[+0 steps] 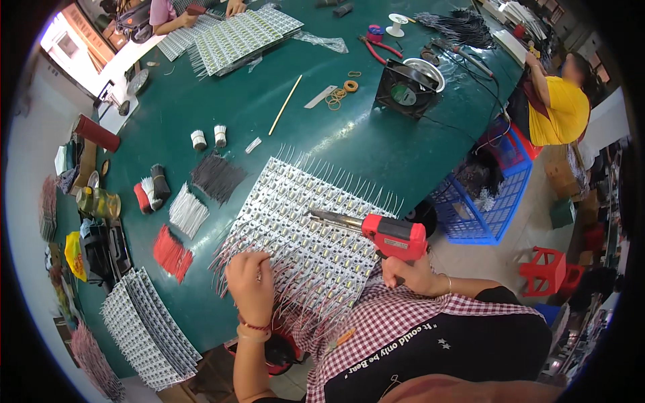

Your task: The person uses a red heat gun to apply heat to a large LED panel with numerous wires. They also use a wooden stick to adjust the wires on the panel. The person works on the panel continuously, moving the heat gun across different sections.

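Observation:
A white circuit-board panel with rows of small parts lies tilted at the table's near edge. Thin wires stick out along its far edge, and more cover its left and near sides. My right hand grips a red and black soldering gun by its handle. The gun's long metal tip points left over the middle of the panel. At the panel's near-left edge, among the wires, my left hand is closed with its fingertips together. Whatever is between those fingers is too small to make out.
Red wires, white wires and black wires lie in piles left of the panel. Stacked panels stand at the near left. Beyond are a fan and pliers. Two people work nearby; a blue crate is at right.

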`<state>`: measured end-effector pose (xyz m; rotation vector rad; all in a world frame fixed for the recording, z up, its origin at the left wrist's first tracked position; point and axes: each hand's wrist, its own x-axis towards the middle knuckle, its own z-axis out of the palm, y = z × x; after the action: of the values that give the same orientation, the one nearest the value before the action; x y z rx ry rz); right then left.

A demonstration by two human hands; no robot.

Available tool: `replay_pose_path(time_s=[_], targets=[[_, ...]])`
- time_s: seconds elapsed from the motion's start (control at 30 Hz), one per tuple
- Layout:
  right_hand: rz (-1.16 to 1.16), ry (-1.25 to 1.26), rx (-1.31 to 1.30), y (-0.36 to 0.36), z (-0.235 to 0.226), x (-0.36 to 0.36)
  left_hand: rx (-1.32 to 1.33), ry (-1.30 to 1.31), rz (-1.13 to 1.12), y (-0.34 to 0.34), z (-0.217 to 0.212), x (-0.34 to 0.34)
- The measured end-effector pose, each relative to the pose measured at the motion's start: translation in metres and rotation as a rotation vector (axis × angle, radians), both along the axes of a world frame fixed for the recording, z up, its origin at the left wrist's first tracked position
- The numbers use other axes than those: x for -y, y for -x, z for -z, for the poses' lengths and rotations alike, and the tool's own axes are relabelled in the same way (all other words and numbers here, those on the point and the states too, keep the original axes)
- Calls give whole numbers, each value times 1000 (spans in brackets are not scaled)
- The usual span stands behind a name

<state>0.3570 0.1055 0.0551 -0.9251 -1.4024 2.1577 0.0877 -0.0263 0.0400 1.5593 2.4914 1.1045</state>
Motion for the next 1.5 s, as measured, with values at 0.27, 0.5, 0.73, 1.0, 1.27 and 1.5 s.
replay_pose_path(time_s=[0.27,0.5,0.73,1.0,1.27,1.5], targets=[[-185,-291,19,39,-9,4,769,-100,176,-79,-16,-3],[-164,-670,3,45,-21,6,1071,-191,140,-104,-10,-5],[-177,-647,3,45,-19,9,1144,-146,71,-104,-14,1],[-285,-649,108,47,-22,7,730,3,49,-104,-19,1],[-281,-622,106,49,-21,8,558,-1,84,-100,-26,-2],[-253,-598,99,51,-22,7,552,-27,84,-98,-29,-2]])
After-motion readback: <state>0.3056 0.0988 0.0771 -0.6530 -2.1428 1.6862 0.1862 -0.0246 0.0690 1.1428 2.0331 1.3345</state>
